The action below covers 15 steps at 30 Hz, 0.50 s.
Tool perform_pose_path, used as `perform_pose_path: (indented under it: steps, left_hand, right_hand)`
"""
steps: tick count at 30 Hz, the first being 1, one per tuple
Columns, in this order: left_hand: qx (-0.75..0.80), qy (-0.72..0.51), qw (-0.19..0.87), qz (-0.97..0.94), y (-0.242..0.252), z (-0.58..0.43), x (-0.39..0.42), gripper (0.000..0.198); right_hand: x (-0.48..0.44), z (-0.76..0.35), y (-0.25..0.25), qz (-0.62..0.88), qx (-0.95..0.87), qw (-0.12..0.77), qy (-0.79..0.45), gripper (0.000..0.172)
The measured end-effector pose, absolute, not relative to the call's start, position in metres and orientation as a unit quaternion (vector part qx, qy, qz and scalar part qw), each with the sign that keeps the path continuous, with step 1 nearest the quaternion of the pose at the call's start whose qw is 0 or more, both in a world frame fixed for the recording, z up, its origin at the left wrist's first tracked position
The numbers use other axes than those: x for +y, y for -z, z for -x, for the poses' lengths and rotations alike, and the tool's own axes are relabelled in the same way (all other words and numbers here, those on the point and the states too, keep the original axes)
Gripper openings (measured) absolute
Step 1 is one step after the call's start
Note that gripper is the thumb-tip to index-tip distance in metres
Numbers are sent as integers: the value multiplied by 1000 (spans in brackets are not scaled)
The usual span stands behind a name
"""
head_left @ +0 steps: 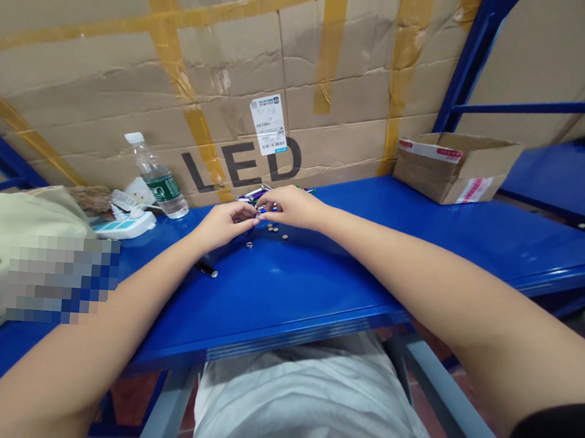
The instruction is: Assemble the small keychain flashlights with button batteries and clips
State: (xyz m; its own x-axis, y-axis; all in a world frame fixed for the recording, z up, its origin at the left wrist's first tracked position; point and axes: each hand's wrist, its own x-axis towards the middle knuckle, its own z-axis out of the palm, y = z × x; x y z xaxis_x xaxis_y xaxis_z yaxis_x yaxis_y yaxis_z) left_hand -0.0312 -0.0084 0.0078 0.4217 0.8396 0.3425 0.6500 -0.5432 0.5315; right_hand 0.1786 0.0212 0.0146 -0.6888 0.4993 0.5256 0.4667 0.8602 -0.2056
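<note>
Fingers (pixel 249 212) of the left hand (pixel 224 226) curled inward and fingertips (pixel 268 205) of the right hand (pixel 296 207) drawn together, the two hands almost meeting on the blue steel shelf (pixel 369 264), whether clamped on anything impossible to tell. Far left, a cream cloth bag (pixel 21 227) with a metal eyelet, partly pixelated, slumped against a tuft of brown fuzzy material (pixel 91 198). Just right of it, a white and turquoise flat device (pixel 124 225), then an upright plastic water bottle (pixel 156 177) with a green label, standing against a large taped cardboard carton (pixel 303 73) printed "LED" and bearing a white barcode sticker (pixel 269 124). Near the left wrist, a short black cylinder (pixel 206 268) lying flat. Under and just beyond the fingertips, small round metal discs (pixel 273 229) scattered loosely, one lying apart (pixel 249 245), and a bunch of slim purple, blue and green metallic sticks (pixel 254 195) directly behind the hands. Far right, well apart, an open brown cardboard box (pixel 453 169) resting on the shelf.
</note>
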Motion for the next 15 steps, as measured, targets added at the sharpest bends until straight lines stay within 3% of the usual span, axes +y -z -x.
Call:
perform_pose_path:
  steps: [15]
  left_hand:
    - [456, -256, 85, -848, -12, 41, -4, 35]
  right_hand:
    - [13, -174, -12, 210, -945, 244, -52, 21]
